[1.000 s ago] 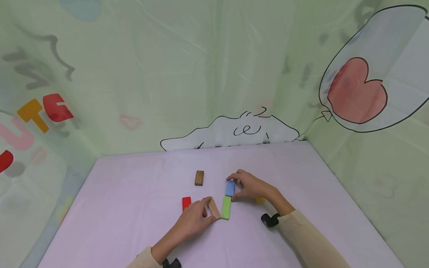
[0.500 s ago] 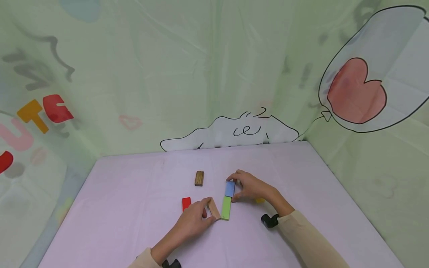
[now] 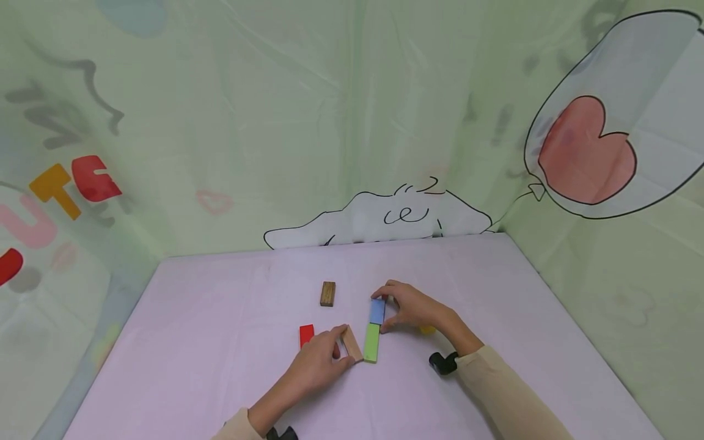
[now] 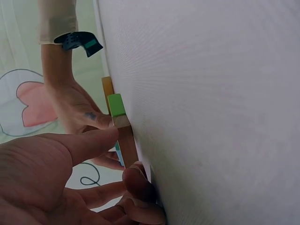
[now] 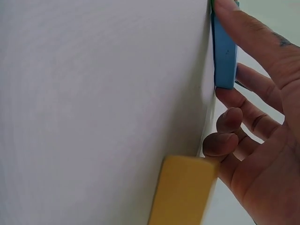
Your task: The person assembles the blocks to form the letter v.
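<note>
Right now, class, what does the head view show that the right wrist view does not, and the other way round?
Only the head view: the left hand pinching the tan block, the red block, the brown block and the balloon drawing.
Only the right wrist view: the palm of the right hand, and a dark speck on the blue block.
Both: right hand, blue block, yellow block, table, and green block, just a sliver in the wrist view.

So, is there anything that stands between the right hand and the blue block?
Nothing visible does: the right hand holds the blue block directly. The yellow block lies aside, not between them.
</note>
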Tool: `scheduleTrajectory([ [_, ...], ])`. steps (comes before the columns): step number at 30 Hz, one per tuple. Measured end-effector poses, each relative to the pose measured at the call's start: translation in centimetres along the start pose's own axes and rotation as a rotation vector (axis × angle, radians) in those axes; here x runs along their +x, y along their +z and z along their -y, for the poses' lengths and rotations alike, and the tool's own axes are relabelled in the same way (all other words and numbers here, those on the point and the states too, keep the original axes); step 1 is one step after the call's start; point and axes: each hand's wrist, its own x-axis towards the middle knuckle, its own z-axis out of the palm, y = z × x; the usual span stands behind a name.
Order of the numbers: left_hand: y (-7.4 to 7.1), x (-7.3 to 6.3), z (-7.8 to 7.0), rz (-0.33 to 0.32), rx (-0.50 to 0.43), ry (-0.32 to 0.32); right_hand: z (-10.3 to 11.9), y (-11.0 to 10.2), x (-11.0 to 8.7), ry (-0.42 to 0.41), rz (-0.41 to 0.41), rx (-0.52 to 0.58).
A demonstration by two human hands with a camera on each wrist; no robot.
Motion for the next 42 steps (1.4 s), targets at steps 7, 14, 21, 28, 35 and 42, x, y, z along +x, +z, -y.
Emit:
scheduleTrajectory([
  [7,0.09,-0.13,-0.03,0.0,-0.005,-0.003,-0.1,0.19,-0.07,0.0,0.007,-0.003],
  [14,0.03,-0.33,-0.04,0.004,-0.015,-0.004,-0.31,0.26,-0.14,0.018,0.018,-0.005],
  [21,0.09,-0.28,0.02,0.004,-0.007,-0.008,0.0,0.33,-0.11,0.032,0.026,-0.005],
  [28,0.07,-0.36,-0.02,0.004,-0.001,-0.014,0.04,0.44,-0.14,0.036,0.028,-0.005],
  [35,0.07,-0.45,-0.02,0.005,0.001,-0.011,-0.06,0.48,-0.21,0.029,0.029,-0.003],
  [42,0.05,-0.14,0.17,0.001,0.011,0.006,0.0,0.21,-0.29,0.021,0.022,-0.015],
])
